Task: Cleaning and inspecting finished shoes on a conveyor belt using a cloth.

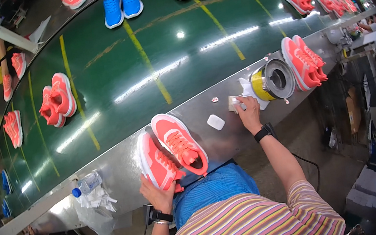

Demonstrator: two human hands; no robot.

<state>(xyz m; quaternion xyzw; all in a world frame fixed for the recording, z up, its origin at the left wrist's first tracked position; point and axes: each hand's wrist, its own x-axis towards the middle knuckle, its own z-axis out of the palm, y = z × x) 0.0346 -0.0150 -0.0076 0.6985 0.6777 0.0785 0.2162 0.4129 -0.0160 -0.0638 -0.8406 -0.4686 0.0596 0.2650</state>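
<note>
My left hand [158,193] is closed round the heel end of a coral sneaker [156,159] with a white sole, which lies tilted at the near edge of the metal ledge. Its mate, another coral sneaker [179,140], rests against it on the right, toe pointing away from me. On the ledge to the right, my right hand [250,114] pinches a small whitish piece [239,102] over a beige pad. What exactly the piece is, the fingers partly hide. Between the hands lies a rounded white pad [216,122].
A metal tin [272,80] with a yellow label stands beside my right hand on white paper. Further right sits another coral pair [303,63]. A green conveyor belt [178,46] carries coral and blue sneakers [112,9]. At left are a bottle [89,183] and crumpled tissue [97,199].
</note>
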